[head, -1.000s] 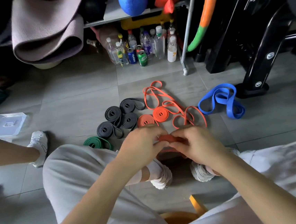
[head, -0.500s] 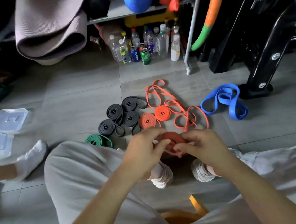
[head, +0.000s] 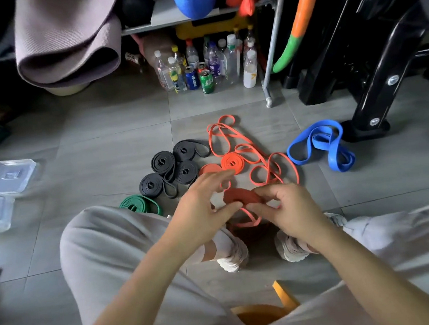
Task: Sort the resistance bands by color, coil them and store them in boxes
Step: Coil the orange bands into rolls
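I hold a partly wound orange band coil [head: 240,197] above the floor between my knees. My right hand [head: 289,211] pinches its right edge, and a loose orange tail [head: 250,219] hangs below. My left hand [head: 202,212] has its fingers spread and lifted off the coil, with only the thumb touching the lower left edge. Two finished orange coils [head: 233,163] lie just beyond, beside loose orange bands [head: 228,137]. Several black coils [head: 163,163], a green coil [head: 140,205] and an uncoiled blue band [head: 319,144] also lie on the floor.
Clear plastic boxes [head: 7,175] sit on the tiles at the far left. Bottles and cans [head: 199,69] stand under a shelf at the back, with a black gym machine [head: 383,72] at the right. A yellow band [head: 281,294] lies by my lap.
My left fingers have lifted off the orange coil, which the right hand still holds. Another person's leg and foot at the left have gone from view.
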### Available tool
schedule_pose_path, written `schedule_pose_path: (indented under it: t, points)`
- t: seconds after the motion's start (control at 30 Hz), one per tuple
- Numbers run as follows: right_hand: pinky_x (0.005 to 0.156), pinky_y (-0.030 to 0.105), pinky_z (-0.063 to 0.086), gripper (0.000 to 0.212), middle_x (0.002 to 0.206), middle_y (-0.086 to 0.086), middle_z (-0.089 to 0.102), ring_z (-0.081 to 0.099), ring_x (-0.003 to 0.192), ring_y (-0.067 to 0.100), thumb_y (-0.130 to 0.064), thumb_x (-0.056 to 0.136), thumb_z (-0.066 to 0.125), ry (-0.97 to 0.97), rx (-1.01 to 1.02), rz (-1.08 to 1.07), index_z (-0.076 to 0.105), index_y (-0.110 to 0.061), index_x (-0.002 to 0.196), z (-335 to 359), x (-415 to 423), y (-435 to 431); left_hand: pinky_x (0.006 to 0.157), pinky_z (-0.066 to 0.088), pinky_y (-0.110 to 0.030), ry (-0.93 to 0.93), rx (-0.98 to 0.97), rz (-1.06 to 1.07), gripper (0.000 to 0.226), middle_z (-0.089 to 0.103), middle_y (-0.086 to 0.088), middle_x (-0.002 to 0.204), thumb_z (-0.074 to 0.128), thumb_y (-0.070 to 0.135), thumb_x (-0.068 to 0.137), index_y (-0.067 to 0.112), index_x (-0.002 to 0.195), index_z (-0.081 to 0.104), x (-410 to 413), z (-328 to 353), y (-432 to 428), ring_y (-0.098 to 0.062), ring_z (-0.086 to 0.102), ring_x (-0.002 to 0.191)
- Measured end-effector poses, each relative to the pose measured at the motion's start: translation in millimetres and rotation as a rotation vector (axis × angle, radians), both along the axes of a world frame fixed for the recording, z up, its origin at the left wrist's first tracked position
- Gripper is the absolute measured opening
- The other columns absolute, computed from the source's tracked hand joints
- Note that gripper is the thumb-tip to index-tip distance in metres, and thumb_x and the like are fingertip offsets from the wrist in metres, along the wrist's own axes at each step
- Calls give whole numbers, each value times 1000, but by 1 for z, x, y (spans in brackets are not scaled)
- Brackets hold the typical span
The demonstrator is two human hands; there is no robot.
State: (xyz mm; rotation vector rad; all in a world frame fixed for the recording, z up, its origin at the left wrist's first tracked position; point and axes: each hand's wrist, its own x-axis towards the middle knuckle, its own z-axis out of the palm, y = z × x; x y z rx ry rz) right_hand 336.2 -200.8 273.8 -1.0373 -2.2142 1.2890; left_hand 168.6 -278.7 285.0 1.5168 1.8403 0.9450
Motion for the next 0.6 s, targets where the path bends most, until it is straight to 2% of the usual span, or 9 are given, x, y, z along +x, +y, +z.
schedule_pose_path:
  t: [0.03, 0.1, 0.17, 0.2, 0.27, 0.4, 0.47, 0.53, 0.6]
  points:
    - [60, 16, 44, 2, 62, -15, 65, 59, 64, 0, -24, 81, 70, -57, 59, 50, 71, -24, 79, 1, -1, 1, 75, 40, -11, 143, 4, -76, 44, 59, 12, 103, 65, 31, 72, 28, 116, 62, -1, 2, 3, -3, 53, 91]
    - [61, 26, 42, 16, 66, -7, 63, 55, 64, 8, -34, 79, 64, -146, 198, 105, 73, -21, 84, 1, -2, 4, 74, 46, -24, 330, 4, -174, 36, 65, 4, 98, 61, 32, 75, 20, 107, 69, -2, 7, 7, -16, 57, 89]
    - [60, 20, 39, 11, 62, -13, 57, 52, 62, 3, -29, 80, 69, -131, 226, 91, 73, -22, 87, 5, -3, 6, 71, 49, -31, 349, 34, -166, 25, 63, 7, 84, 60, 28, 76, 20, 97, 71, -2, 12, 9, -15, 56, 78]
    - [61, 15, 38, 6, 61, -19, 57, 52, 63, -3, -22, 80, 72, -73, 193, 62, 73, -24, 86, 7, -3, 7, 71, 49, -30, 289, 50, -124, 22, 59, 12, 80, 61, 27, 76, 22, 94, 71, -1, 14, 10, -9, 53, 75]
    - [67, 7, 39, 24, 66, -30, 62, 55, 69, -13, -10, 78, 74, 90, 66, -14, 69, -33, 83, 13, -2, 8, 75, 50, -25, 47, 68, 16, 17, 60, 17, 77, 62, 25, 74, 28, 89, 70, 2, 18, 10, -1, 57, 72]
    - [73, 7, 42, 32, 72, -27, 67, 60, 72, -10, -4, 76, 74, 266, -90, -77, 66, -35, 82, 25, -1, 13, 76, 56, -40, -295, 117, 229, 29, 70, 4, 71, 69, 11, 79, 40, 79, 69, 11, 27, 11, -20, 69, 73]
    - [70, 5, 42, 29, 68, -28, 66, 59, 68, -11, -5, 75, 74, 293, -94, -92, 66, -33, 80, 29, -3, 12, 70, 57, -37, -440, 170, 266, 31, 69, -3, 71, 66, 2, 82, 32, 83, 71, 13, 30, 11, -26, 69, 71]
    - [68, 4, 41, 27, 65, -28, 64, 58, 66, -12, -4, 76, 73, 327, -83, -93, 66, -30, 79, 32, -5, 9, 68, 55, -26, -619, 170, 259, 20, 69, -2, 75, 60, -3, 86, 15, 92, 67, 20, 32, 11, -18, 69, 70]
    - [61, 4, 42, 23, 62, -24, 64, 57, 61, -10, -2, 77, 71, 369, -96, -108, 67, -25, 79, 32, -6, 8, 71, 55, -23, -735, 116, 243, 17, 71, 1, 79, 57, -3, 87, 11, 92, 65, 25, 33, 10, -15, 69, 74]
